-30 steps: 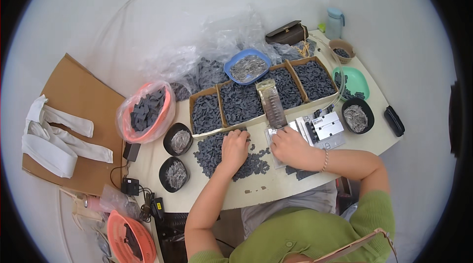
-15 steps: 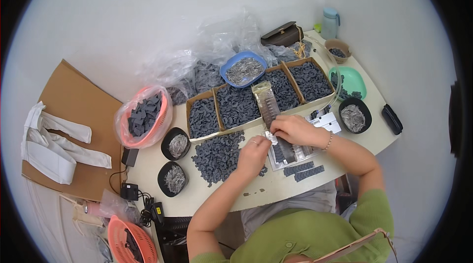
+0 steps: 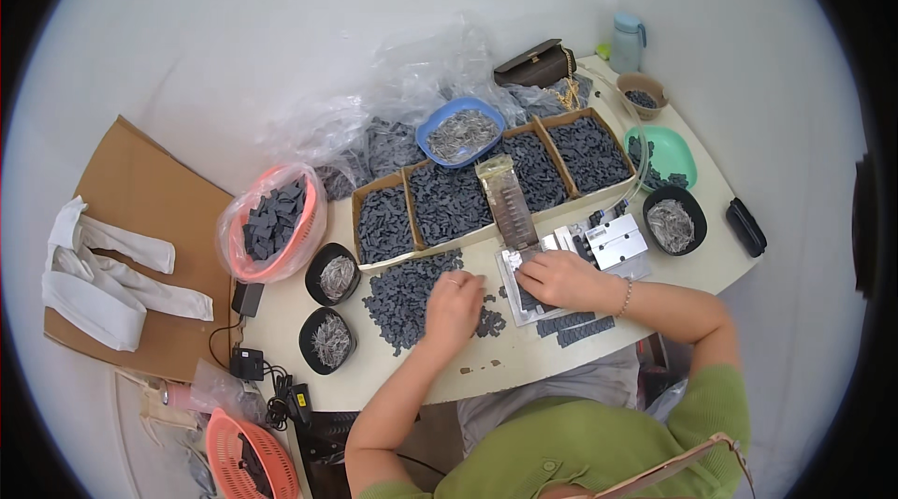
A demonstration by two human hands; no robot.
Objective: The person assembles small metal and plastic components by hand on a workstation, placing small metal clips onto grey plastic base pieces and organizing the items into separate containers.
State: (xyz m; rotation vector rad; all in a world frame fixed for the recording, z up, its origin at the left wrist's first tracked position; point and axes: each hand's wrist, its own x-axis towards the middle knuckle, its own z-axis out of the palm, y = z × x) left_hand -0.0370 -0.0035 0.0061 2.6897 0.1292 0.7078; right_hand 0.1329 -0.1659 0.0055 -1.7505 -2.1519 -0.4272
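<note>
My left hand [image 3: 456, 307] is over the right side of a loose heap of small dark grey plastic pieces [image 3: 398, 303]. Its fingers are bent together, and whatever they may hold is too small to make out. My right hand [image 3: 564, 280] rests on a metal fixture [image 3: 512, 267] with its fingers curled down over grey pieces there, its fingertips partly hidden. Behind that hand a clear ribbed plastic strip [image 3: 510, 204] slants back over the divided box. A silver block [image 3: 617, 242] sits on the fixture's right side. Rows of joined grey pieces [image 3: 585, 331] lie in front.
A divided cardboard box [image 3: 426, 245] full of grey pieces spans the table's middle. Black bowls [image 3: 329, 342] and a blue tray [image 3: 461, 158] hold metal pins. A green bowl [image 3: 690, 162], a black case [image 3: 745, 226] and a pink basket [image 3: 313, 228] stand around. Tubing [image 3: 643, 172] runs behind the fixture.
My left hand has left the fixture and moved left to the grey heap. My right hand has come slightly nearer along the fixture. More of the silver block is showing.
</note>
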